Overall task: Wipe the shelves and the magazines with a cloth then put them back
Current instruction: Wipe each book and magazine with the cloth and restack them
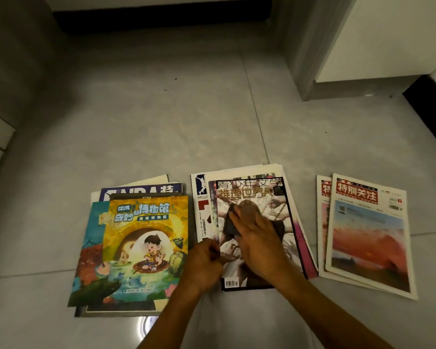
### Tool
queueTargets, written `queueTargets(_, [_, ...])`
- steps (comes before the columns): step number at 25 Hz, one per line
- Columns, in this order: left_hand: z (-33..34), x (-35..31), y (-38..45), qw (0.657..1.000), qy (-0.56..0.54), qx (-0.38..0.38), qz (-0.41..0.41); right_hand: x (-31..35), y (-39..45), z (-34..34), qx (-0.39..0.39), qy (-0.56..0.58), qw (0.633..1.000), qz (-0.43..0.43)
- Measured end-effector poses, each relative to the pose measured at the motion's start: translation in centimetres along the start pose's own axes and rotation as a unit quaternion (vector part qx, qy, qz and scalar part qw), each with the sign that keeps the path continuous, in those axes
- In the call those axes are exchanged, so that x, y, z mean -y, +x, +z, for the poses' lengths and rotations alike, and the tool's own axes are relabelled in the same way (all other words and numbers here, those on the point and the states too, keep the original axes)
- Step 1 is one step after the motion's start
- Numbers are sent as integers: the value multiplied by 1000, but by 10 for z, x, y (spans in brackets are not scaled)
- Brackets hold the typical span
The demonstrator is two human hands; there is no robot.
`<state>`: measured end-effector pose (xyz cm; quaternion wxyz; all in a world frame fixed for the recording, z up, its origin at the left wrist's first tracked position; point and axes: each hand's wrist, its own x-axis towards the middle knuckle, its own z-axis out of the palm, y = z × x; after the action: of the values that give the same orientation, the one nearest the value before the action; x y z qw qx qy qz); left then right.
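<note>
The right hand point(256, 238) pressed a cloth point(230, 226) mid-cover on the magazine point(252, 233); the left hand point(205, 263) pinched its left edge.

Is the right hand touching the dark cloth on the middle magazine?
Touching. The head view shows the right hand pressing the dark cloth flat onto the black-bordered middle magazine.

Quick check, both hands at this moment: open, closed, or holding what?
Left hand: fingers pinch the left edge of the top magazine of the middle pile.
Right hand: presses a dark cloth onto that cover; fingers look fairly flat.
</note>
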<state>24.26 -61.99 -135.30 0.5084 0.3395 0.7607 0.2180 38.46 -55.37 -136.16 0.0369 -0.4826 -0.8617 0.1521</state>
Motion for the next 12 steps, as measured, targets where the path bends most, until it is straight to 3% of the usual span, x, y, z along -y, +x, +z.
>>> queueTargets(5, [-2, -5, -1, 999, -32, 18, -20, 4, 78, -18, 3, 45, 999, 26])
queueTargets(8, [-11, -13, -2, 994, -90, 35, -49, 13, 3, 2, -25, -2, 999, -39])
queueTargets(12, [-12, -26, -5, 991, -113, 30, -64, -11, -104, 22, 57, -100, 983, -142])
